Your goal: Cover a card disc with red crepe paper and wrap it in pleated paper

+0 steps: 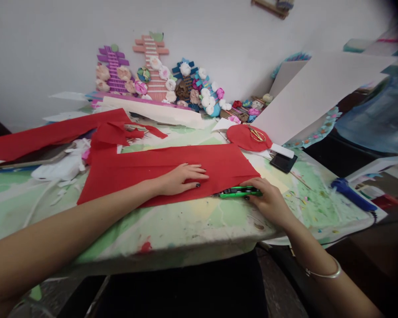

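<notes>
My left hand lies flat with fingers spread on a large red sheet, which looks like cloth or crepe paper. Along the sheet's near right edge, my right hand grips a green and black utility knife, its tip pointing left. Part of the knife's rear is hidden by my fingers. Farther back, a round red piece carries gold-handled scissors. A crumpled red strip touches the sheet's far left corner.
A white power strip stands left. At right are a black pad and a blue glue gun with a cord. Flower-covered craft pieces lean on the wall; large white boards stand back right. The table's front edge runs before me.
</notes>
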A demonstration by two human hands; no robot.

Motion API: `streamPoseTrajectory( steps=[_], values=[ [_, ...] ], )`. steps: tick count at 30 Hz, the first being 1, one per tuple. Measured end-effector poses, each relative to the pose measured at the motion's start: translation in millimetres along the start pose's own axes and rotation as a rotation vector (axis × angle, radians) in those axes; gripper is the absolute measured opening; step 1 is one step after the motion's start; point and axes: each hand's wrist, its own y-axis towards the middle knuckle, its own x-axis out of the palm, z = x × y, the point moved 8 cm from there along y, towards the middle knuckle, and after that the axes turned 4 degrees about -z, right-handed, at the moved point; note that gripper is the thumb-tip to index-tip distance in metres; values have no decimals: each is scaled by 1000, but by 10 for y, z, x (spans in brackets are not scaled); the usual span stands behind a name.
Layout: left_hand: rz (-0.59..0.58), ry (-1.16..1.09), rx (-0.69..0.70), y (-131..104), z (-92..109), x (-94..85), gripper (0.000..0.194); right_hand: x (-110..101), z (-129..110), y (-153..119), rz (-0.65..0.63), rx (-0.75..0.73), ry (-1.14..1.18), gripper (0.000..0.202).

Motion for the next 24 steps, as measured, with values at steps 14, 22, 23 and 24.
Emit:
streamPoseTrajectory(
  steps=[14, 22, 23, 24],
  values=[
    [-104, 43, -83, -13, -73, 122, 37, -37, -42, -63, 1, 32, -44, 31],
    [-100, 27, -86, -8, -85, 109, 38, -148, 52, -221, 43, 86, -75, 29],
    [-98, 19, -88, -7, -87, 107, 38, -162, 62, -232, 44, 95, -76, 29],
    [-97, 10, -90, -7, -90, 103, 37, -173, 66, -240, 47, 101, -75, 29]
  ],
)
